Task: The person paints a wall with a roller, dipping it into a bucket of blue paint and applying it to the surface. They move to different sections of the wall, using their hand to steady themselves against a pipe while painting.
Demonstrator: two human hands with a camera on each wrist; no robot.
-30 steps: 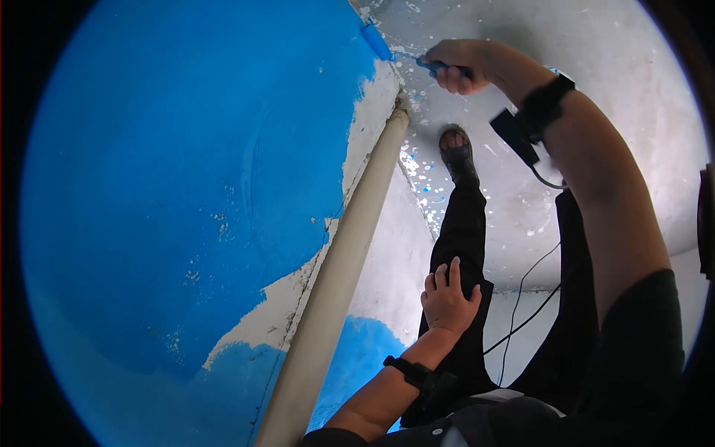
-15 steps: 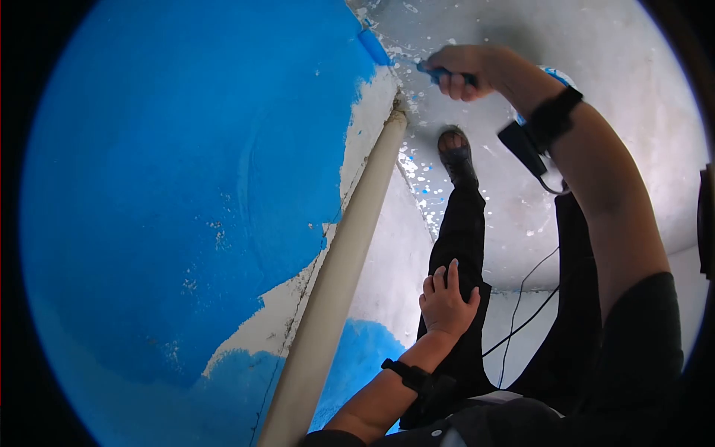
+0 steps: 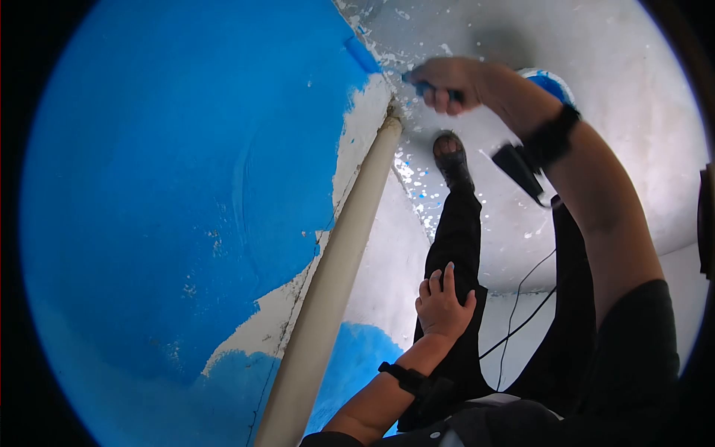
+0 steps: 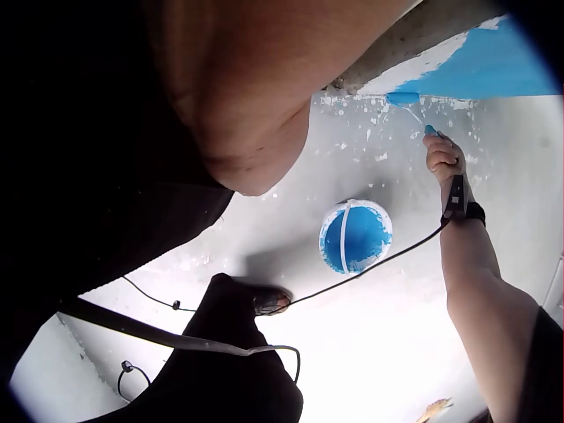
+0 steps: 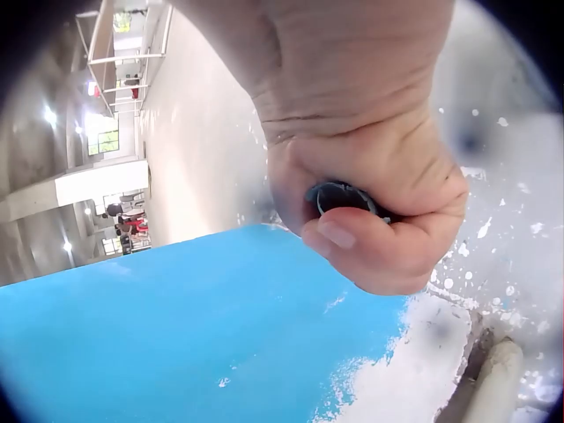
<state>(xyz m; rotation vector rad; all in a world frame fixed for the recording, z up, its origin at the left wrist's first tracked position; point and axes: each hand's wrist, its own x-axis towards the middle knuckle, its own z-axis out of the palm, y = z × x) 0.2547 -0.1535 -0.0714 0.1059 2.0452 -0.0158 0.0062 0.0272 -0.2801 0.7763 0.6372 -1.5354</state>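
Note:
Curled round the handle of a paint roller, the right hand (image 3: 450, 83) is at the top of the head view. The blue roller head (image 3: 362, 55) lies along the bottom edge of the blue-painted wall (image 3: 171, 164), beside the speckled floor. In the right wrist view the fist (image 5: 370, 211) surrounds the dark handle end (image 5: 344, 197); the roller head is hidden there. The left hand (image 3: 445, 307) rests on the person's knee with its fingers spread and holds nothing. Bare off-white wall (image 3: 361, 123) shows between the blue paint and the pipe.
A pale pipe (image 3: 335, 276) runs along the wall down to the floor. A bucket of blue paint (image 4: 357, 238) stands on the floor, partly behind the right forearm in the head view. Black cables (image 3: 514, 320) hang near the legs. Beyond the wall are railings (image 5: 128, 60).
The right hand and the roller have moved down and left along the wall's edge, and more of the bucket shows behind the forearm. The left hand stays on the knee.

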